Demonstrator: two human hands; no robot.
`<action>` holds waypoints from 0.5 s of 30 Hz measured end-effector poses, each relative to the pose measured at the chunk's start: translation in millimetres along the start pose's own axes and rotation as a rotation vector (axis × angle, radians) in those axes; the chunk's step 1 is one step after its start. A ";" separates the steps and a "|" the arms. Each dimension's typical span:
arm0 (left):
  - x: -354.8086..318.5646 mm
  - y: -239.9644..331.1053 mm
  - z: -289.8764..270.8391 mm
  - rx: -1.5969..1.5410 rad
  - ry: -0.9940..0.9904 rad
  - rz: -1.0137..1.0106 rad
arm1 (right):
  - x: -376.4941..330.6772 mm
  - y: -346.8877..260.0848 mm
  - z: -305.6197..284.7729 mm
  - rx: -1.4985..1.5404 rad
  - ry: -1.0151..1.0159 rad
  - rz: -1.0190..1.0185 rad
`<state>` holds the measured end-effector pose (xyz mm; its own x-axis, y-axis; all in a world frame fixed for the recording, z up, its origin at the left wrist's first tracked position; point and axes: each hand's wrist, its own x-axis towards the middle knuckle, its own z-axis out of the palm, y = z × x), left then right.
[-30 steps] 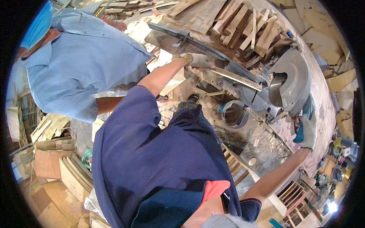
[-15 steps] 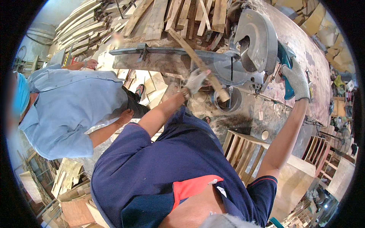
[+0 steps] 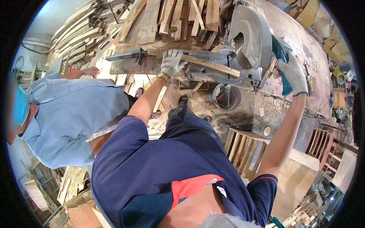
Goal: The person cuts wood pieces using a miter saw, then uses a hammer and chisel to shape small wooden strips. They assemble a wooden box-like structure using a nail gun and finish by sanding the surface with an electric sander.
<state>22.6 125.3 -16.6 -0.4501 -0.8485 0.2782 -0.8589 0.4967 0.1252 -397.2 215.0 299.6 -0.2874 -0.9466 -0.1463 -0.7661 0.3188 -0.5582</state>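
Note:
My left hand, in a pale knit glove, is closed over a narrow wooden strip. That strip lies along the metal fence of a miter saw, its right end close to the toothed blade. Part of the strip is hidden under my palm. At the right, my gloved right hand wraps round the saw's teal handle. The saw head is raised, with its blade above the base.
A co-worker in a blue shirt stands close at the left. Boards are piled beyond the saw. A round metal bin sits below the base. Slatted wooden frames stand at the lower right.
My left hand has moved left and farther away, turning the wooden strip from a steep slant to lie along the fence. My right hand stays on the saw handle.

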 end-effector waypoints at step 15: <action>17.6 -40.8 4.4 -0.098 -0.276 0.187 | -10.5 2.3 5.0 -0.098 0.024 -0.016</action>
<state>48.6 89.3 -21.0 -0.6581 -0.7519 0.0381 -0.7339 0.6520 0.1906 -393.0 225.5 295.7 -0.2873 -0.9506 -0.1178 -0.8230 0.3079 -0.4774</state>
